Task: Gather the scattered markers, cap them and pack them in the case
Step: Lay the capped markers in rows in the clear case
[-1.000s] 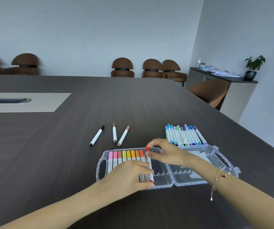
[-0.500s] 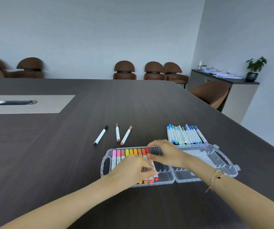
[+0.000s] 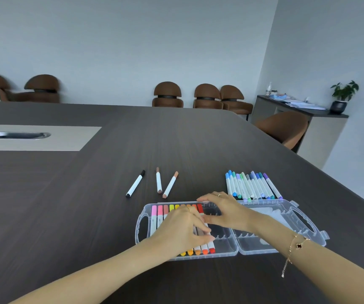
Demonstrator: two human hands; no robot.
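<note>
A clear plastic case (image 3: 286, 218) lies open on the dark table. Its left half holds a row of capped markers running from pink (image 3: 153, 218) to a red marker (image 3: 200, 209) at the right end. My left hand (image 3: 181, 229) lies over the row, fingertips pressing on the red marker's lower part. My right hand (image 3: 227, 210) rests over the case's far rim, with its thumb against the red marker. A black marker (image 3: 135, 186), a brown marker (image 3: 159, 180) and a peach marker (image 3: 170, 184) lie loose beyond the case. Several blue, green and purple markers (image 3: 251, 186) lie side by side behind the right half.
The table edge (image 3: 321, 170) runs diagonally on the right, with a brown chair (image 3: 286, 128) beside it. A light inset panel with a metal slot (image 3: 15, 135) sits at the far left. More chairs line the back wall.
The red marker, held tilted above the case by both hands a second ago, now lies flat in the row. Both hands have lowered onto it.
</note>
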